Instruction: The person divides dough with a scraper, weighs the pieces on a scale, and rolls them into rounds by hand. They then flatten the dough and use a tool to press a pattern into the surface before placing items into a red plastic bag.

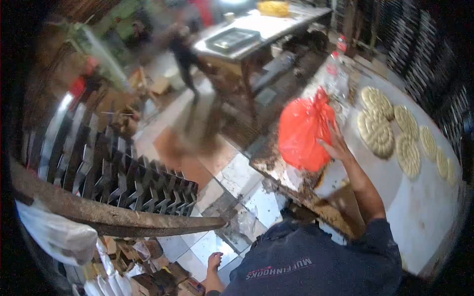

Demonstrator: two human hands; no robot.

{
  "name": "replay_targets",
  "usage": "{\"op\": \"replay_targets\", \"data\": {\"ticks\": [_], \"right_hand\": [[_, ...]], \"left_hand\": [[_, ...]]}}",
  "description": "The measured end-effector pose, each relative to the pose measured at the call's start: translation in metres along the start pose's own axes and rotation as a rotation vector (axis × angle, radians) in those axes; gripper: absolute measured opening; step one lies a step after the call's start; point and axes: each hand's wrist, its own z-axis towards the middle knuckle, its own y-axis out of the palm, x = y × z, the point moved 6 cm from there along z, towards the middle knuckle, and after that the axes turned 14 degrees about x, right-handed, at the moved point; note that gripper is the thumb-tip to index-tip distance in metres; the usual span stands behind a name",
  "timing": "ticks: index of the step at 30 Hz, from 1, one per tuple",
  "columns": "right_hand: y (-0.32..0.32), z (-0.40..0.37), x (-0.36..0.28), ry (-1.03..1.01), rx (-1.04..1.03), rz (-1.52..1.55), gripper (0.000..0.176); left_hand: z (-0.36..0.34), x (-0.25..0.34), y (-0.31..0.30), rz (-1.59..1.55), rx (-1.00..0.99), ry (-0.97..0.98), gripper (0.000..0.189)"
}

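Note:
My right hand (335, 142) reaches over the white tabletop with its fingers spread against the side of a red plastic bag (303, 133). The bag is full, rounded and gathered into a knot at the top; its contents are hidden. It stands at the table's left edge. To the right of the hand, several flat, pale coils of shaped dough (375, 132) lie on the tabletop (345, 197). Low beside my body hangs my left hand (215, 261), fingers curled in, with nothing visible in it.
Two clear plastic bottles with red caps (333, 69) stand beyond the bag. A second table (291, 24) holds a dark tray (232, 40). A blurred person (183, 54) stands near it. Metal racks (113, 167) and a beam (123, 220) are at left, boxes (148, 283) below.

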Motion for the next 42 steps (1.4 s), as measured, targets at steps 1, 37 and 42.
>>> {"op": "replay_targets", "data": {"ticks": [1,37,42], "right_hand": [[-0.008,0.009,0.001,-0.041,0.047,0.044,0.074],[-0.023,0.047,-0.018,0.239,0.227,0.467,0.028],[-0.009,0.052,-0.008,0.082,0.251,0.260,0.024]], "left_hand": [[0.007,0.016,0.010,0.035,0.023,0.063,0.025],[-0.244,0.629,0.342,0.116,-0.114,1.726,0.040],[-0.251,0.637,0.326,0.004,-0.027,1.853,0.013]]}}
